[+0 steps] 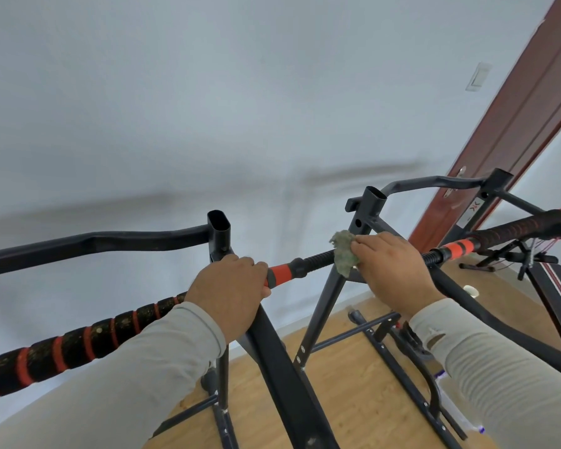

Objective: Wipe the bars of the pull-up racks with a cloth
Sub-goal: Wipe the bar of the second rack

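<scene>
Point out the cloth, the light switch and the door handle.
cloth [344, 254], head view, middle of the bunched grey-green fabric.
light switch [478, 77], head view, centre of the white wall plate.
door handle [450, 191], head view, on the metal lever.

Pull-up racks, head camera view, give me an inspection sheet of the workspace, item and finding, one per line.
Surface: wooden floor under the frames.
Job's things: grey cloth pressed on the black threaded middle of the bar; orange-and-black wrapped grip at left looks speckled.
Clutter: small white object on the floor, too small to identify.
Grippers: left hand grips the bar by the orange collar; right hand holds the cloth on the bar.
Cables: nothing seen.
Surroundings: white wall, light switch, reddish-brown door.
</scene>
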